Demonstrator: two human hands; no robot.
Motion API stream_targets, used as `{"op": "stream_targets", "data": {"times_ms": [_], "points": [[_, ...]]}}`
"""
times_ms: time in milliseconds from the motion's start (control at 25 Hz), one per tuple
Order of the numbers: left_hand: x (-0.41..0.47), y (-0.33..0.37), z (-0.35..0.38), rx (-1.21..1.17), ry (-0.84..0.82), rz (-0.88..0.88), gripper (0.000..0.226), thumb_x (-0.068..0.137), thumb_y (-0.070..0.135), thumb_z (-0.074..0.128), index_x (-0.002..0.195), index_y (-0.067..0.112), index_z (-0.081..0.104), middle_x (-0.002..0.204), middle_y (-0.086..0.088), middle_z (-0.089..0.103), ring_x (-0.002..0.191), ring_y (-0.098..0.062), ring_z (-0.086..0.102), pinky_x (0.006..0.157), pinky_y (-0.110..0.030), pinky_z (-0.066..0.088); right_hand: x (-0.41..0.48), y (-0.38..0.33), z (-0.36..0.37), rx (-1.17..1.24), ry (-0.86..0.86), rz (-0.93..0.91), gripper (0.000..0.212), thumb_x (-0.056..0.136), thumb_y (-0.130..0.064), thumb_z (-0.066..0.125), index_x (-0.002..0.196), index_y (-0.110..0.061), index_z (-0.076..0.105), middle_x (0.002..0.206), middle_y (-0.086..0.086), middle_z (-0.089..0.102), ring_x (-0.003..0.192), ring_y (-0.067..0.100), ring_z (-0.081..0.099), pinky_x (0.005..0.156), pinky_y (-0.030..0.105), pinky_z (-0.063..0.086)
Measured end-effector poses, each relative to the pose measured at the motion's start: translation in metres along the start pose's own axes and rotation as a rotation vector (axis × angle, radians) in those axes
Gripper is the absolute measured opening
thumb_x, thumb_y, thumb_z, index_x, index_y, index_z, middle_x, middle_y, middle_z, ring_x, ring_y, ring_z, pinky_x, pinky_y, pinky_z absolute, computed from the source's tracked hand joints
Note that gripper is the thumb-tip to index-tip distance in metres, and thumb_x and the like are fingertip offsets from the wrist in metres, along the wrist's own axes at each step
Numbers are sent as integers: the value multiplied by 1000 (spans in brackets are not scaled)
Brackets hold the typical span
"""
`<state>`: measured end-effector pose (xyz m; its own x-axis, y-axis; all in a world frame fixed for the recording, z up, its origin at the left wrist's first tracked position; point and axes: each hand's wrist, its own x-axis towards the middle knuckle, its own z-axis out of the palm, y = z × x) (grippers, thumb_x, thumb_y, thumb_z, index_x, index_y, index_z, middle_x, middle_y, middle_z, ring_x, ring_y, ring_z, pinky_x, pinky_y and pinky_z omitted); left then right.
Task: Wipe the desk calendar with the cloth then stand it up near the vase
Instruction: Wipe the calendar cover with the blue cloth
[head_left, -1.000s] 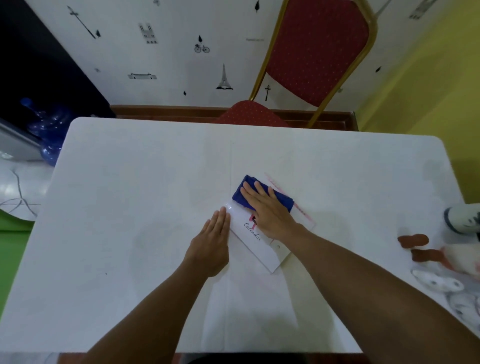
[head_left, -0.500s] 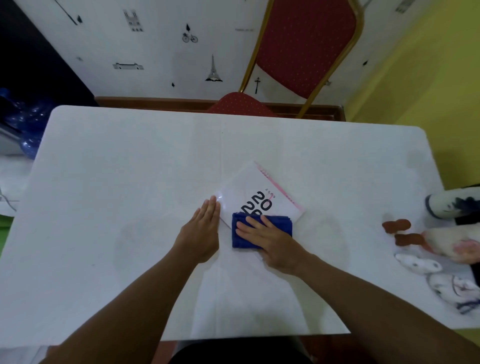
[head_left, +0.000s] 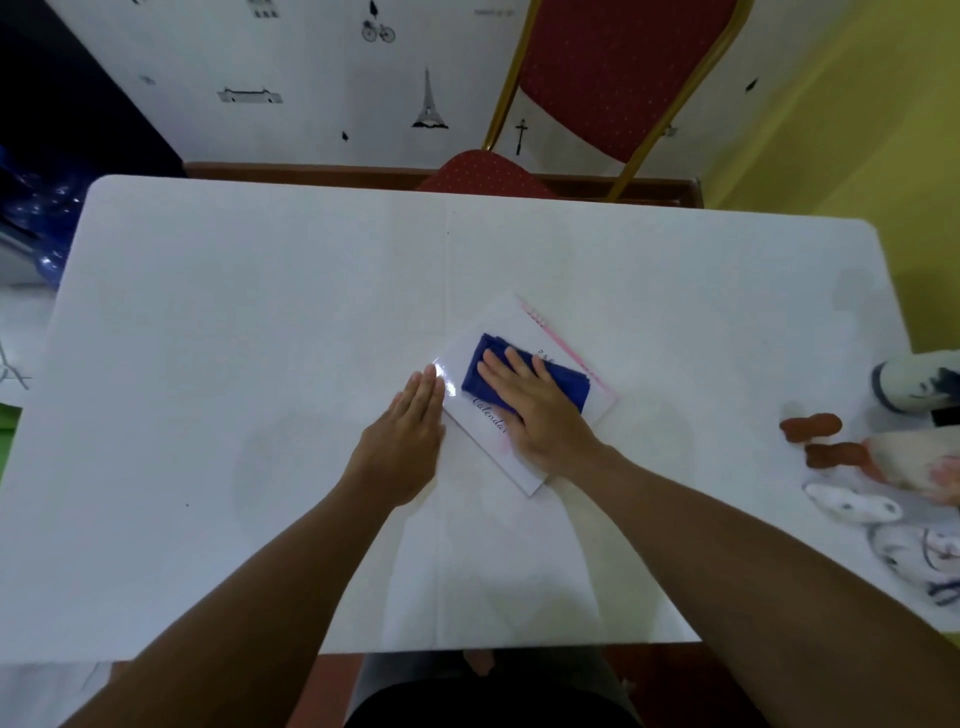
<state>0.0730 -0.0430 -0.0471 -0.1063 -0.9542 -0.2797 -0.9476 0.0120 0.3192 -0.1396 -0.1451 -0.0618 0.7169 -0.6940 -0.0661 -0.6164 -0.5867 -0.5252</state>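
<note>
The white desk calendar (head_left: 506, 322) lies flat and askew in the middle of the white table (head_left: 260, 312). A folded blue cloth (head_left: 563, 382) rests on its upper half. My right hand (head_left: 535, 410) presses flat on the cloth, fingers spread. My left hand (head_left: 405, 436) lies flat, fingers together, against the calendar's left edge, holding nothing. A white vase with blue marks (head_left: 917, 384) lies at the table's right edge, partly cut off by the frame.
Artificial flowers and white pieces (head_left: 883, 467) lie scattered at the right edge near the vase. A red chair with a gold frame (head_left: 613, 78) stands behind the far side of the table. Blue objects (head_left: 36, 218) sit off the table's left.
My right hand slid the cloth from the calendar's near end back up toward its far end, covering the printed numbers. My left hand stayed at the calendar's left edge.
</note>
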Motion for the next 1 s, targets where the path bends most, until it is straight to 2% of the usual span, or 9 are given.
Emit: {"op": "stream_targets", "data": {"times_ms": [120, 280, 400, 520, 640, 760, 920, 1000], "points": [[-5, 0, 9, 23, 44, -11, 61, 107, 29, 28, 158, 3, 7, 168, -14, 2, 156, -28, 2, 127, -42, 17, -49, -7, 8, -34, -44, -153, 59, 103, -13, 54, 160, -14, 38, 168, -1, 35, 159, 21, 22, 131, 44, 14], [-7, -4, 16, 96, 89, -38, 62, 106, 35, 23, 160, 8, 4, 170, -9, 1, 157, -24, 3, 126, -49, 15, -76, 16, -12, -53, -97, -199, 57, 99, -13, 51, 156, -11, 45, 165, 1, 41, 157, 22, 29, 130, 43, 19], [-5, -8, 22, 107, 111, -19, 64, 105, 37, 22, 160, 9, 4, 170, -9, 3, 157, -23, 4, 124, -52, 16, -47, 26, -22, -69, -57, -107, 55, 100, -11, 46, 155, -7, 46, 164, 5, 41, 156, 27, 31, 129, 49, 21], [-4, -10, 27, 95, 124, -8, 64, 105, 38, 20, 160, 10, 2, 170, -8, 1, 157, -23, 2, 125, -51, 15, 7, 20, -19, -37, 14, 53, 54, 106, -9, 50, 159, -7, 39, 168, 7, 33, 158, 29, 24, 129, 53, 15], [-3, -10, 28, 101, 122, -4, 64, 106, 38, 21, 160, 9, 1, 170, -9, 1, 157, -23, 2, 125, -51, 15, 30, 10, -9, -75, 21, 88, 56, 107, -14, 49, 161, -8, 33, 170, 7, 28, 159, 31, 20, 129, 54, 14], [-4, -10, 28, 105, 104, -20, 64, 106, 39, 18, 160, 10, 0, 170, -10, -1, 157, -23, -1, 125, -51, 15, -9, -2, 2, -101, 46, -28, 57, 103, -17, 49, 158, -9, 40, 167, 5, 36, 157, 28, 27, 129, 50, 18], [-3, -11, 28, 125, 102, -22, 64, 106, 40, 16, 160, 10, -2, 170, -10, -4, 157, -23, -4, 125, -50, 14, -82, -8, 7, -70, -36, -149, 60, 98, -14, 57, 156, -11, 45, 166, 2, 40, 157, 22, 28, 128, 49, 25], [-3, -10, 28, 124, 109, -21, 64, 105, 39, 16, 160, 9, -1, 170, -10, -3, 157, -24, -3, 126, -50, 14, -86, 5, -6, -57, -98, -213, 60, 95, -11, 63, 153, -9, 49, 163, 4, 43, 155, 25, 34, 127, 49, 26]]}}
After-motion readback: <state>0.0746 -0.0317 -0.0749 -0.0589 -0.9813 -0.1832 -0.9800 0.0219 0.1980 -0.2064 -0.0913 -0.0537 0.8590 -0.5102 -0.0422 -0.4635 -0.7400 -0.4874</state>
